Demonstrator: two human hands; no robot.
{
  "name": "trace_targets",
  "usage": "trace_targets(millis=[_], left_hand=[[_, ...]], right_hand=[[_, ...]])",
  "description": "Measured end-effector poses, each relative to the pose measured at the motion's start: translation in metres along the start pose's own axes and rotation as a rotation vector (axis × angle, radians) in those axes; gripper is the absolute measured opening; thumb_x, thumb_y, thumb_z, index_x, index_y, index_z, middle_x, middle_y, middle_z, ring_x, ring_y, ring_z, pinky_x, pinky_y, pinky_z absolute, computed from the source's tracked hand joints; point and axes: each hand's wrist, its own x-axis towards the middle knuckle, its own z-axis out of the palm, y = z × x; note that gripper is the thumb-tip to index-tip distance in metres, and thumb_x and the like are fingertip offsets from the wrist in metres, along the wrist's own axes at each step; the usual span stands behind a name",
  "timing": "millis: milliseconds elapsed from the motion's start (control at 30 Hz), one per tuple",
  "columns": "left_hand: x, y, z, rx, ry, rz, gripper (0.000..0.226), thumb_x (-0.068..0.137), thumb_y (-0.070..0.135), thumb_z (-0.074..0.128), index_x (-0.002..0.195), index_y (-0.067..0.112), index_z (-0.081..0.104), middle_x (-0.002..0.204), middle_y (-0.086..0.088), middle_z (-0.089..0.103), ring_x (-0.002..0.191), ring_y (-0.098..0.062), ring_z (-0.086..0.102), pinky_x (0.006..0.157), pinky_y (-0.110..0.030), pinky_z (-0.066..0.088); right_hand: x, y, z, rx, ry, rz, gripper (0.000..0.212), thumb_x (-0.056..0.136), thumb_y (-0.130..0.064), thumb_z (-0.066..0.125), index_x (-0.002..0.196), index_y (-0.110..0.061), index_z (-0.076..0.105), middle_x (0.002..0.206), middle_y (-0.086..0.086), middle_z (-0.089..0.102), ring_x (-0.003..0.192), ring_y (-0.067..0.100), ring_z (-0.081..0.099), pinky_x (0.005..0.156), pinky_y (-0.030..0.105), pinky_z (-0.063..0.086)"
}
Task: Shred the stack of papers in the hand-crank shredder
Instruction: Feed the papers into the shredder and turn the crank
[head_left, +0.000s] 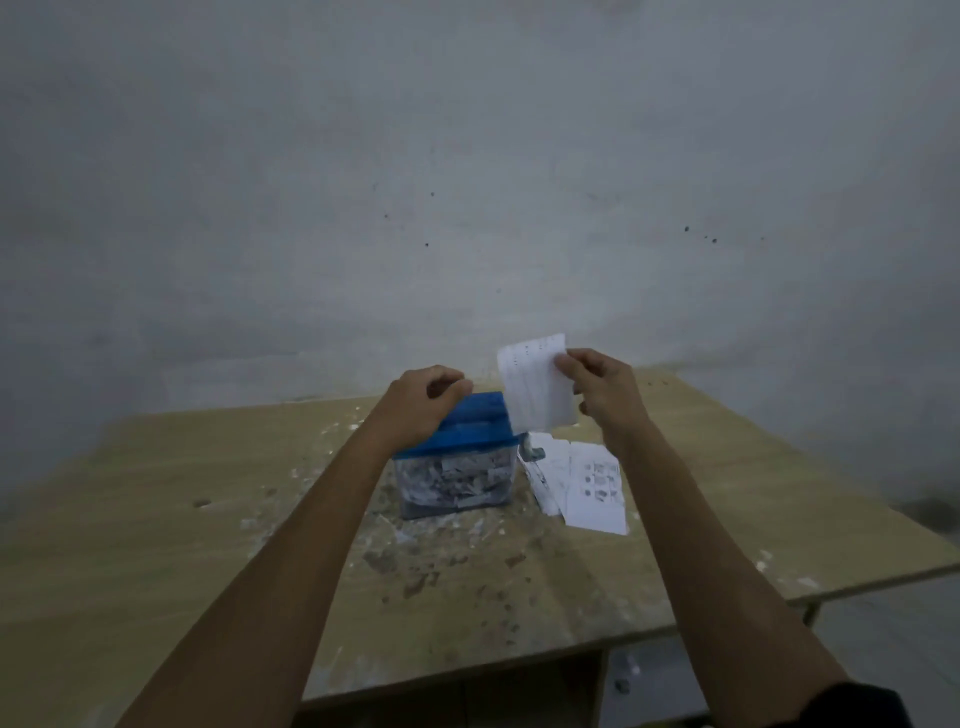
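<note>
The hand-crank shredder (470, 431) has a blue top and a clear bin (452, 480) full of paper shreds, and it stands mid-table. My left hand (421, 405) hovers over its left side with fingers curled; whether it holds anything is hidden. My right hand (602, 387) pinches a small printed sheet (535, 387) upright in the air, just right of and above the shredder's top. A loose stack of printed papers (582, 483) lies flat on the table to the shredder's right. The crank (532, 452) shows partly at the shredder's right side.
The wooden table (208, 499) is scuffed and littered with paper bits around the shredder. A grey wall (467, 182) rises directly behind the table. The table's right edge drops off to the floor (883, 634).
</note>
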Motion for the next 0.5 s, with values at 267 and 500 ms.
trace_targets(millis=[267,500], left_hand=[[0.028,0.012,-0.008,-0.395,0.150,-0.065,0.014,0.102,0.022,0.057,0.112,0.017,0.065,0.108,0.003,0.069,0.093,-0.009,0.063,0.070,-0.016,0.045],[0.048,-0.010,-0.006,-0.434,0.282,-0.083,0.017,0.101,0.021,0.057,0.103,0.009,0.068,0.105,-0.007,0.071,0.086,-0.011,0.061,0.078,-0.026,0.049]], right_hand=[[0.015,-0.019,0.055,0.075,-0.148,0.036,0.013,0.092,-0.028,0.063,0.100,-0.020,0.070,0.087,-0.011,0.067,0.074,0.008,0.052,0.064,0.023,0.044],[0.027,0.027,0.045,-0.280,-0.133,-0.069,0.027,0.097,-0.033,0.054,0.109,-0.015,0.071,0.092,-0.003,0.070,0.082,0.003,0.062,0.067,0.016,0.046]])
